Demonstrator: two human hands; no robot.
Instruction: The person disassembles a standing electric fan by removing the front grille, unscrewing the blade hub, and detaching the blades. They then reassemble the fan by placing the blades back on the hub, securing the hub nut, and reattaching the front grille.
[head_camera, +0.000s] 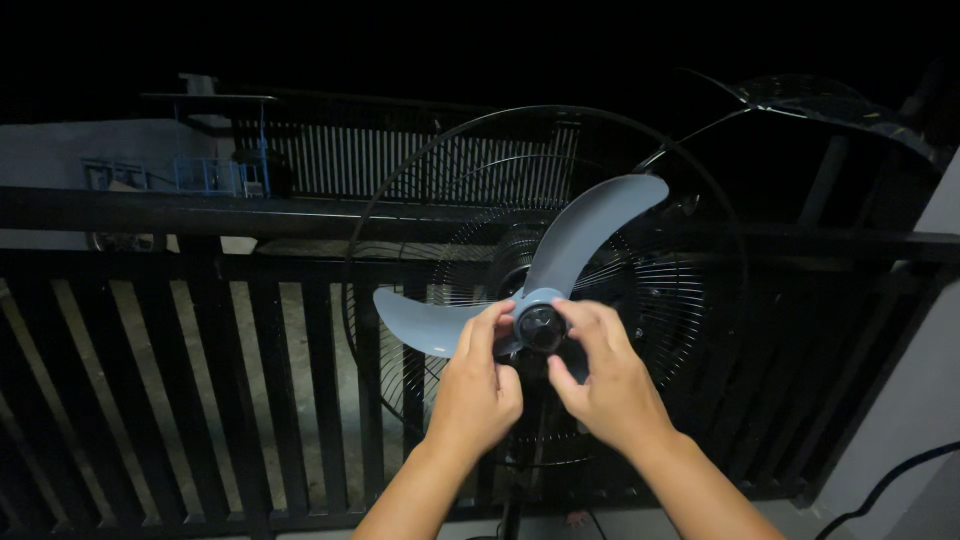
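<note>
Both hands are up at the centre of the frame, on the hub of a pale blue fan blade (560, 250). The left hand (478, 385) curls its fingers around the hub's left side. The right hand (605, 375) pinches the black spinner cap (541, 327). Behind sits the black rear fan guard (680, 290), against a dark slatted balcony railing (200, 370).
</note>
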